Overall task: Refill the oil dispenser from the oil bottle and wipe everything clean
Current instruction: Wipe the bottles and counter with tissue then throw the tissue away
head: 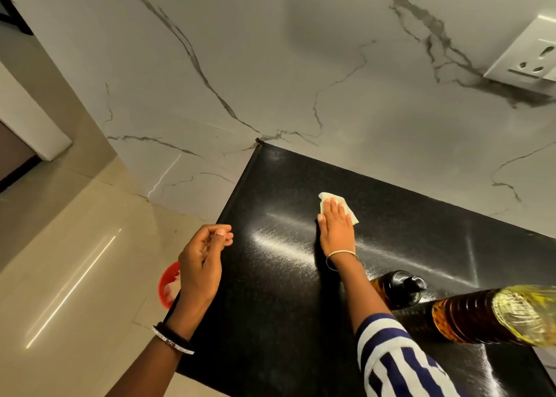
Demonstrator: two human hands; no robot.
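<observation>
My right hand (335,228) lies flat with straight fingers on a pale yellow cloth (352,214), pressing it onto the black countertop (270,291) near the back wall. My left hand (203,258) hovers over the counter's left edge, fingers loosely curled with thumb and fingertips together, holding nothing that I can see. The oil dispenser (400,288), dark amber with a black pour cap, stands just right of my right forearm. The big oil bottle (487,315), amber with a yellow label, stands at the right edge of the view.
A white marble wall (301,80) backs the counter, with a socket plate (529,53) at upper right. A red bowl-like item (168,285) sits low on the floor side, partly behind my left wrist. Beige floor tiles (75,261) spread to the left.
</observation>
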